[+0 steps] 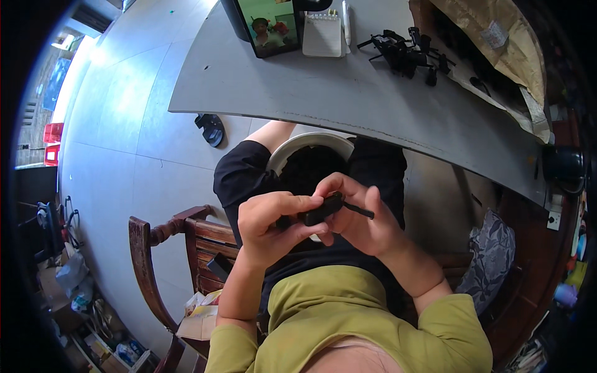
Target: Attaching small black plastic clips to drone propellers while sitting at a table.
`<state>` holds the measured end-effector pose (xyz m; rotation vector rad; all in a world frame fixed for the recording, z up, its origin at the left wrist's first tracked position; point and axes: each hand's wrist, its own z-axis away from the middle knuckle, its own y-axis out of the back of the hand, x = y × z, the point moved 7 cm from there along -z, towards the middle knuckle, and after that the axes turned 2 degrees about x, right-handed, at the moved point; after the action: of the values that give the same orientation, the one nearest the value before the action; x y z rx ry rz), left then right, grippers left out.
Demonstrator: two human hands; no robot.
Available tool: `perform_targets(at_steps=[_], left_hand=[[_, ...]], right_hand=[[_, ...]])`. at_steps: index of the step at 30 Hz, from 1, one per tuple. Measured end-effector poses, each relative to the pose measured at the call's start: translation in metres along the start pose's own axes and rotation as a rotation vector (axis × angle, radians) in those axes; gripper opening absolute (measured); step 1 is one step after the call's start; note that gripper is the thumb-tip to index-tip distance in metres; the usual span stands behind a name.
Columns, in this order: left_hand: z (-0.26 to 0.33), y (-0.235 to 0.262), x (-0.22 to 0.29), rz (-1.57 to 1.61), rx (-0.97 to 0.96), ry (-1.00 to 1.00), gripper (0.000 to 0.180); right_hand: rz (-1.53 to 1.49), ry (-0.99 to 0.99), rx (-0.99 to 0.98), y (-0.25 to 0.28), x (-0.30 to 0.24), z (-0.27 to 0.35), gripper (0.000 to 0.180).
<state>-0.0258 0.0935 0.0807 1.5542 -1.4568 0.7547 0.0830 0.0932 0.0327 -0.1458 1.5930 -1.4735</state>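
Observation:
Above my lap I hold a small black plastic part (pixel 322 210) with a thin black arm sticking out toward the right. Its exact kind I cannot make out. My left hand (pixel 268 219) pinches the blocky end between thumb and fingers. From the other side, my right hand (pixel 367 221) grips the same part, its thumb raised beside the thin arm. Between my knees stands a white bucket (pixel 293 145), just beyond the hands, with a dark mass of black pieces (pixel 314 166) in it.
On the grey table (pixel 261 93) ahead lie a pile of black plastic parts (pixel 404 53), a notepad (pixel 322 36), a white pen (pixel 346 23) and a propped screen (pixel 270 28). An open brown paper bag (pixel 497 31) sits far right. A wooden chair (pixel 146 261) is at my left.

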Motion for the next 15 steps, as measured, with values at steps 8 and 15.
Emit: perform_targets(at_steps=[8,15], left_hand=[[0.000,-0.006,0.008,0.008,-0.222,-0.007,0.029],[0.012,-0.016,0.021,0.100,-0.533,-0.108,0.028]], right_hand=[[0.478,-0.036,-0.093,-0.004,-0.004,0.010,0.029],[0.821,-0.078,-0.466,-0.026,0.005,0.029,0.017]])
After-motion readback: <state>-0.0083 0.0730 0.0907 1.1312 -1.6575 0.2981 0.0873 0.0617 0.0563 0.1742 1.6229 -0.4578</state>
